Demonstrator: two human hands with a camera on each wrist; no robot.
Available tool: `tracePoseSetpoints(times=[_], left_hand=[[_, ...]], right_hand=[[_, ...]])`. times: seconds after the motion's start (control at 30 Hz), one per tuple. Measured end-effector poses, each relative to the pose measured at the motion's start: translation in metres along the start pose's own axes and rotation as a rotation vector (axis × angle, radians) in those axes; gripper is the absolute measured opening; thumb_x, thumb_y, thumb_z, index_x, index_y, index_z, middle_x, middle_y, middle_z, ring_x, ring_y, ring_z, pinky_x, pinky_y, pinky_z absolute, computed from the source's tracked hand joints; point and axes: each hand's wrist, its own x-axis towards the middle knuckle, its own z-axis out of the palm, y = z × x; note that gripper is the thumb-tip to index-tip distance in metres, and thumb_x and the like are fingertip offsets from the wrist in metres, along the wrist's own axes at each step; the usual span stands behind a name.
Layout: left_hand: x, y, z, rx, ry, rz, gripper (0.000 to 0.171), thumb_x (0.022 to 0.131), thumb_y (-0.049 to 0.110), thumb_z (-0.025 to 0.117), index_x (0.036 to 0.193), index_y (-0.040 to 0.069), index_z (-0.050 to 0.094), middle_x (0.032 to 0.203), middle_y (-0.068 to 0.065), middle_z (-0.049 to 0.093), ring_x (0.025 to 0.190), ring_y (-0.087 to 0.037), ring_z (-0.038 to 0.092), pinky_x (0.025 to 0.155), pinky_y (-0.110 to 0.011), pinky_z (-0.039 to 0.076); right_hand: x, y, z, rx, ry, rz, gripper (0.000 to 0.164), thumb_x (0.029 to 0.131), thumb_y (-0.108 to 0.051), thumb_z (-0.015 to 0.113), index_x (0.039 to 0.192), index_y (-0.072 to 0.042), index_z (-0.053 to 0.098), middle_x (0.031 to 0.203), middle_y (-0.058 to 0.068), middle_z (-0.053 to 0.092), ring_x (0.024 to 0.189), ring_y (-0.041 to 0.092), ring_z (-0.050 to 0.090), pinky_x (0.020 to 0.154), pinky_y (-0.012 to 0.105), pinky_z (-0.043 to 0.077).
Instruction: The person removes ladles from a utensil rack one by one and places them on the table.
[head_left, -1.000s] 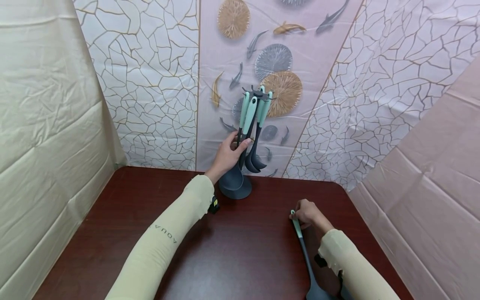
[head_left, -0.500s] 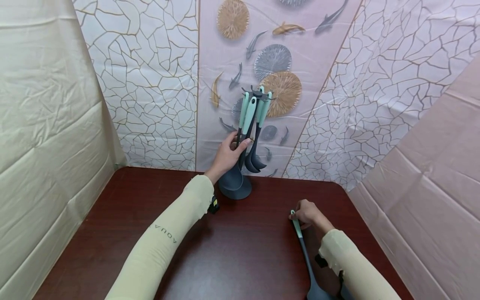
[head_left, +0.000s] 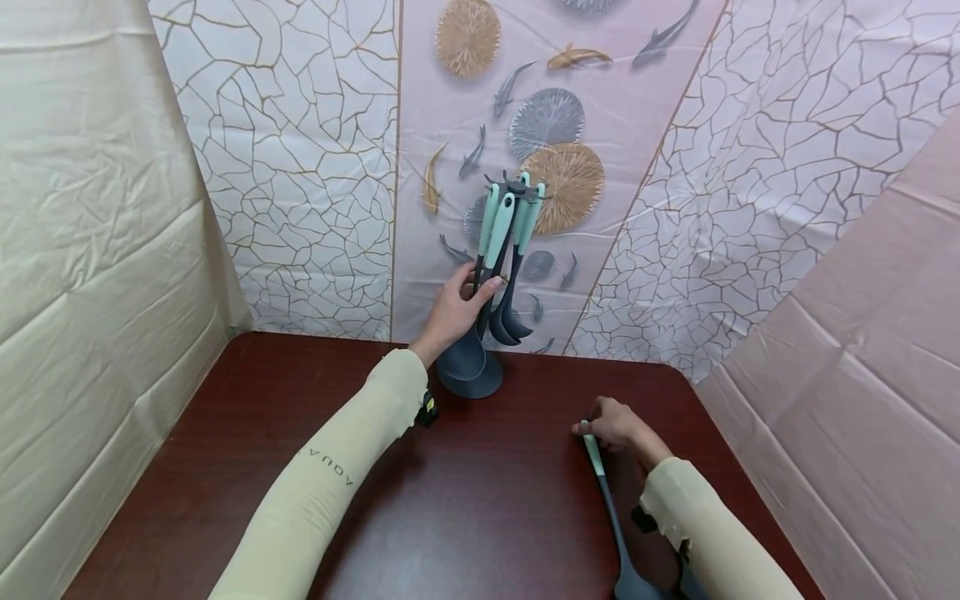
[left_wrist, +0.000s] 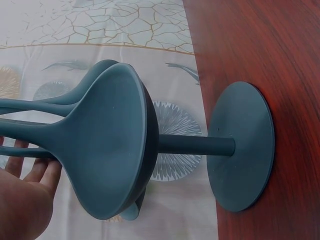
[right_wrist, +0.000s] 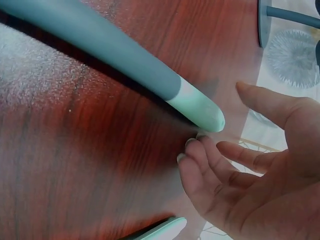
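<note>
Head view bright, soft even lt — left drape [head_left: 97,250] yellowish, right drape [head_left: 862,350] pinkish. Pale sheen on tabletop [head_left: 450,542] btm ctr; soft dark shadow beside left sleeve [head_left: 330,467]. L wrist cam slightly hazy, ladle [left_wrist: 110,140] edges clear, shading smooth. R wrist cam dimmer, w/ grainy glare on tabletop upper left — dark shadow along utensil [right_wrist: 100,42] underside.

I'm looking over a dark red-brown, wood-grained table [head_left: 465,517] with rounded far corners and a soft sheen. Near its far edge I see the round gray stand base [left_wrist: 242,185]. On my right lies a long utensil [head_left: 611,512], its mint handle toward the far edge, and a second mint-handled utensil [right_wrist: 167,231], partly hidden.
</note>
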Motion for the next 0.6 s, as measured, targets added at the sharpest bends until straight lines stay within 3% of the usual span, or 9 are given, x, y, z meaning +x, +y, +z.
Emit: tracePoseSetpoints(times=[0.13,0.23,0.33,0.6], left_hand=[[0.001,0.0,0.0,-0.003,-0.004,0.009,0.063,0.086,0.072,0.058,0.136,0.034,0.053,0.117,0.002,0.062,0.095,-0.01,0.066,0.084,-0.039,0.054],[0.001,0.001,0.0,-0.01,-0.009,0.011,0.063,0.086,0.071,0.059,0.136,0.033,0.053,0.117,0.001,0.062,0.095,-0.011,0.067,0.084,-0.04,0.054],[0.0,0.001,-0.001,-0.011,-0.01,0.005,0.064,0.085,0.071,0.059,0.136,0.033,0.053,0.117,0.002,0.062,0.095,-0.011,0.066,0.084,-0.04,0.053],[0.0,0.003,-0.002,-0.055,-0.025,-0.005,0.068,0.087,0.065,0.062,0.144,0.032,0.046,0.12,-0.001,0.062,0.104,-0.015,0.065,0.089,-0.041,0.052]], right_hand=[[0.001,0.0,-0.004,-0.037,0.005,-0.02,0.066,0.092,-0.037,0.071,0.137,0.005,0.045,0.106,0.018,0.061,0.08,0.028,0.062,0.068,0.044,0.054],[0.0,-0.002,-0.007,-0.083,0.017,-0.041,0.081,0.093,-0.045,0.068,0.147,0.006,0.035,0.131,0.029,0.053,0.108,0.041,0.06,0.085,0.052,0.051],[0.0,-0.004,-0.009,-0.118,0.047,-0.079,0.084,0.094,-0.05,0.064,0.149,0.005,0.033,0.146,0.031,0.041,0.128,0.048,0.045,0.096,0.059,0.043],[0.001,-0.017,-0.011,-0.07,0.23,-0.191,0.072,0.094,-0.056,0.061,0.143,-0.005,0.043,0.136,0.025,0.052,0.123,0.042,0.052,0.091,0.057,0.046]])
